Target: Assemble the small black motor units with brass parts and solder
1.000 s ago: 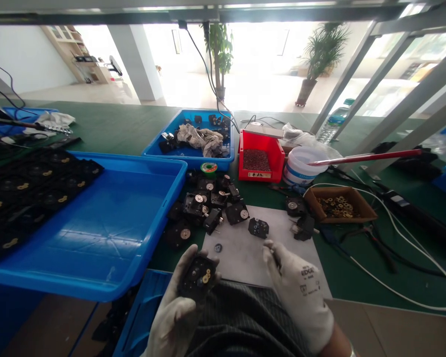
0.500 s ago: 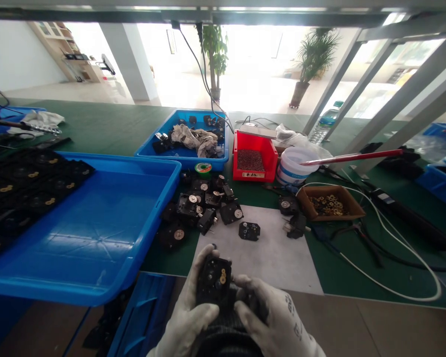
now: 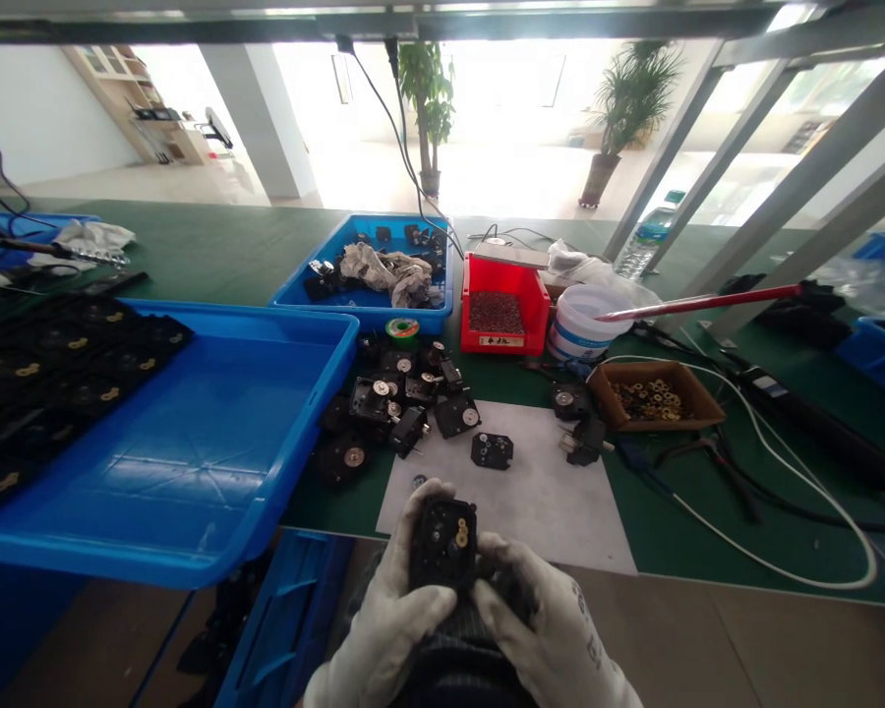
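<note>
My left hand [image 3: 405, 590], in a white glove, is closed around a black gear housing [image 3: 437, 565]. Small brass-coloured gears [image 3: 462, 533] show on the housing's upward face. My right hand [image 3: 535, 615], gloved too, is curled close to the housing's right side. Something dark lies between its fingers and palm, mostly hidden, and I cannot make out what it is. Beyond the hands, a black plate with small gears [image 3: 492, 450] lies on a white sheet [image 3: 560, 521]. A small round part [image 3: 419, 482] rests on the sheet by my left fingertips.
Left stands a large blue tray [image 3: 192, 442] with black housings [image 3: 66, 364]. Several black gear units [image 3: 373, 403] lie piled beside it. Farther back are a blue bin [image 3: 317, 315], a red bin [image 3: 505, 341] and a white tub [image 3: 579, 329]. A cardboard box of brass parts [image 3: 656, 423] sits right, near a looped white cable [image 3: 866, 560].
Both hands and the housing have shifted slightly right in the view. The small round part by my left fingertips now shows more clearly on the sheet.
</note>
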Demonstrator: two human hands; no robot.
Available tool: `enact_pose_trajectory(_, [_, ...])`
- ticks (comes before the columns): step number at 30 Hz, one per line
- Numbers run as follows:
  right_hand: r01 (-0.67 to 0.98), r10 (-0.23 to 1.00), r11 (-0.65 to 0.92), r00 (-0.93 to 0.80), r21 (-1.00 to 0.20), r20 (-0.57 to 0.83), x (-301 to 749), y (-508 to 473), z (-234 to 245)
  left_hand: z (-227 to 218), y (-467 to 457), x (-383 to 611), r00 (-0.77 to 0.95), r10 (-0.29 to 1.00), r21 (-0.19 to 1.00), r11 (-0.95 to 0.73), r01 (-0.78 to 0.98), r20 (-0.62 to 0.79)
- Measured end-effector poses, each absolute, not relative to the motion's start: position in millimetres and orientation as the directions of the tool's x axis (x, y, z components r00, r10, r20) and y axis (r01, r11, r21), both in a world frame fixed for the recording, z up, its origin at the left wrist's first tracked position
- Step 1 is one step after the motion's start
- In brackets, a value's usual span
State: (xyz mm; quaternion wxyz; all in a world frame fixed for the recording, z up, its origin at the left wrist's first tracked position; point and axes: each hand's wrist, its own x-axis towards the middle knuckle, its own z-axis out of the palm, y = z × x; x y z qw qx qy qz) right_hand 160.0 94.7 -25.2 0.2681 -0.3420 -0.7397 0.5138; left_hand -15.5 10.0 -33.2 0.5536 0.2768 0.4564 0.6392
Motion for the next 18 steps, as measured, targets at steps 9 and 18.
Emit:
enact_pose_trajectory(9, [0.238, 0.781, 0.281, -0.62, -0.93, 0.077, 161, 93, -30, -22, 11, -11, -0.226, 0.958, 0.877, 0.047, -0.479, -0.175])
enact_pose_trajectory(18, [0.248, 0.781, 0.323, -0.615, -0.913, 0.109, 162, 93, -29, -30, 12, -10, -0.302, 0.942, 0.934, 0.029, -0.355, -0.144])
